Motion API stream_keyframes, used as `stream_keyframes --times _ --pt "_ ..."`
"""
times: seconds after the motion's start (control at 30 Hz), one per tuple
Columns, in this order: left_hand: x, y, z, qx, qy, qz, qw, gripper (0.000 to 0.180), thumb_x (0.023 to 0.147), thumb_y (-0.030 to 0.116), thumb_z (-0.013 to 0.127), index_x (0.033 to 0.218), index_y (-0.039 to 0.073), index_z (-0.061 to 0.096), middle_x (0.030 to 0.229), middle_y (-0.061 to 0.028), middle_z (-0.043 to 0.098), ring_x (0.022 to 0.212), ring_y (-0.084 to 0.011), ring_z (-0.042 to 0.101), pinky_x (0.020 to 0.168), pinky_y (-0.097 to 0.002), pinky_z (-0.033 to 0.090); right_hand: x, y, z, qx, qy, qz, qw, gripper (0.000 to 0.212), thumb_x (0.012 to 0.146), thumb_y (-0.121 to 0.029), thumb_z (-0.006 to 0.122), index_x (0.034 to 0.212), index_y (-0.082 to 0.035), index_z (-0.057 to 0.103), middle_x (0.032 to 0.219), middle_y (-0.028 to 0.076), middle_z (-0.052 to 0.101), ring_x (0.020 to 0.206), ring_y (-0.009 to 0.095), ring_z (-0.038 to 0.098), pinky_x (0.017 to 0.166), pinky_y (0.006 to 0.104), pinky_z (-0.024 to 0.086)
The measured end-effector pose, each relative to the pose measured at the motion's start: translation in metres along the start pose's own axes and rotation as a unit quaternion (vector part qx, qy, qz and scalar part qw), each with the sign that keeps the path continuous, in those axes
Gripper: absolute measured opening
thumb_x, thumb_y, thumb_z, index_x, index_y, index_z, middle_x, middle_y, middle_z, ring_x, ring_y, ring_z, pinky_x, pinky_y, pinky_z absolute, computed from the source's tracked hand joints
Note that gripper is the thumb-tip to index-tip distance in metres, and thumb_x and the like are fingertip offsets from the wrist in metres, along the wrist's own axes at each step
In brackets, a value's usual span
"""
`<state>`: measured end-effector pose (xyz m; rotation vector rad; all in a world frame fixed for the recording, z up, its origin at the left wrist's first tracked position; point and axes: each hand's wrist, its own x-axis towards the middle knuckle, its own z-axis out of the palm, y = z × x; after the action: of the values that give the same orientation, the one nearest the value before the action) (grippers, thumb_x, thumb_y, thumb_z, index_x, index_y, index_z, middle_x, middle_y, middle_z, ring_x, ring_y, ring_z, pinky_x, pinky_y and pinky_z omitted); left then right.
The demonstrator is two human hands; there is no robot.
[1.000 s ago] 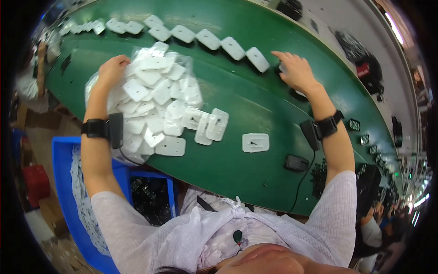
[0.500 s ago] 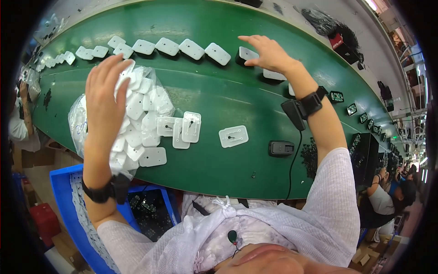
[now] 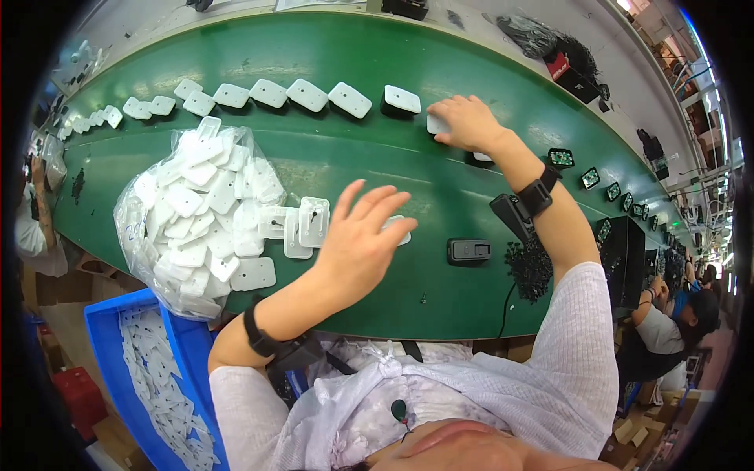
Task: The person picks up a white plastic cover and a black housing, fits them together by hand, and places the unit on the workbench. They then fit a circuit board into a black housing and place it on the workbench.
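On the table point(image 3: 377, 153), a curved row of boxes point(image 3: 308, 96) is seen topped with white covers; farther right, open boxes point(image 3: 561, 158) are left uncovered, their green boards exposed. Many loose covers point(image 3: 224, 192) are still heaped in and over a clear bag point(image 3: 129, 200). A white-topped box point(image 3: 434, 124) at the row's right end is touched by the right hand point(image 3: 469, 124); whether it is clamped by the fingers cannot be told. The left hand point(image 3: 361, 245) is held over a single cover point(image 3: 399, 229), fingers apart; contact is not shown clearly. The bag is marked in blue handwriting; lettering on a red pack point(image 3: 558, 67) cannot be read.
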<state>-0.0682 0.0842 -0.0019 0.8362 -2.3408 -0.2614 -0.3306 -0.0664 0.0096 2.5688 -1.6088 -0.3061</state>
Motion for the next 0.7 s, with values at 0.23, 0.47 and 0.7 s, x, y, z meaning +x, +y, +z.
stream_keyframes --times 0.23,0.47,0.7 --pt "0.001 -0.014 0.04 -0.011 0.009 -0.005 1.0 0.024 0.077 0.001 0.063 0.099 0.009 0.065 0.122 -0.0091 0.057 0.118 -0.0271 0.051 0.108 -0.0498 0.031 0.017 0.017 0.0 0.088 -0.012 0.165 0.982 0.056 0.081 -0.037 0.068 0.129 -0.013 0.052 0.111 0.013 0.063 0.099 0.032 0.063 0.085 0.0423 0.051" --pt "-0.005 -0.021 0.05 -0.072 -0.01 -0.023 0.997 0.021 0.079 0.001 0.062 0.099 0.008 0.063 0.119 -0.0091 0.058 0.115 -0.0282 0.052 0.105 -0.0487 0.035 0.014 0.026 -0.017 0.018 -0.023 0.174 0.984 0.051 0.086 -0.015 0.061 0.135 -0.023 0.05 0.125 0.011 0.058 0.101 0.032 0.062 0.085 0.0392 0.051" --pt "-0.004 -0.022 0.044 -0.08 -0.01 -0.027 0.996 0.02 0.08 0.002 0.061 0.099 0.008 0.063 0.119 -0.0095 0.058 0.115 -0.0283 0.052 0.105 -0.0489 0.035 -0.014 0.049 0.012 -0.05 0.03 -0.096 0.994 0.084 0.066 0.011 0.064 0.135 -0.033 0.049 0.14 0.005 0.044 0.119 0.028 0.049 0.093 0.0388 0.047"
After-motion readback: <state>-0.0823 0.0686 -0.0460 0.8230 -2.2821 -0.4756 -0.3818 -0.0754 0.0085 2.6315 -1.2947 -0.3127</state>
